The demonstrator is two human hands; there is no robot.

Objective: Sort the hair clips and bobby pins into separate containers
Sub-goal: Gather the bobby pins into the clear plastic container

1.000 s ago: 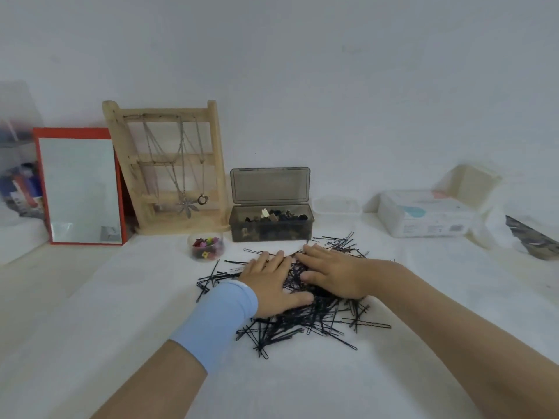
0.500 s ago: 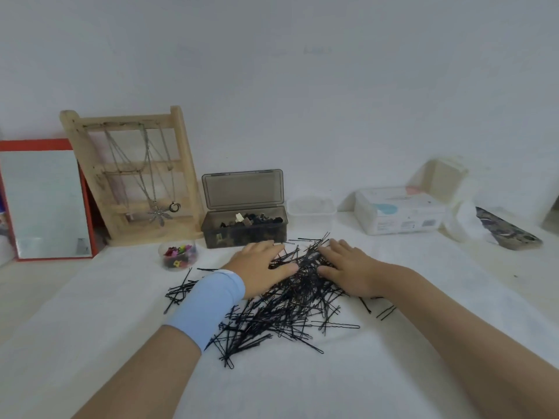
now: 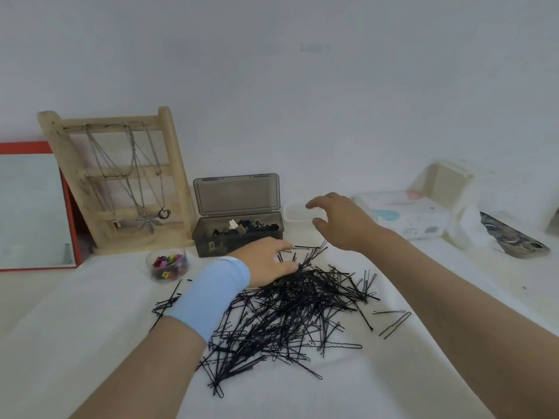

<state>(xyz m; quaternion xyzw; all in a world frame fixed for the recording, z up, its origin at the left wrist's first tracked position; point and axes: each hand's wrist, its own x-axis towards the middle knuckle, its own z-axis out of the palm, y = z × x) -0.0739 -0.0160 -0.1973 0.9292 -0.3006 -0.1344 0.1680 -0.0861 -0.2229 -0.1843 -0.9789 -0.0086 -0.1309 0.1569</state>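
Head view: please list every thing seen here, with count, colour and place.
bobby pins: many, black, heaped mid-cloth
cloth: one, white, beneath everything
box: one, grey, open, behind pile, holds dark clips
jar: one, clear, left of box, holds coloured clips
tub: one, clear, right of box
stand: one, wooden, back left, holds necklaces
mirror: one, red-framed, far left
wipes pack: one, white, back right
phone: one, patterned, far right
hands: two; left hand on pile, blue wristband; right hand open, near tub

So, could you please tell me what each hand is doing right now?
Left hand: open, resting on the bobby pins.
Right hand: open, holding nothing.
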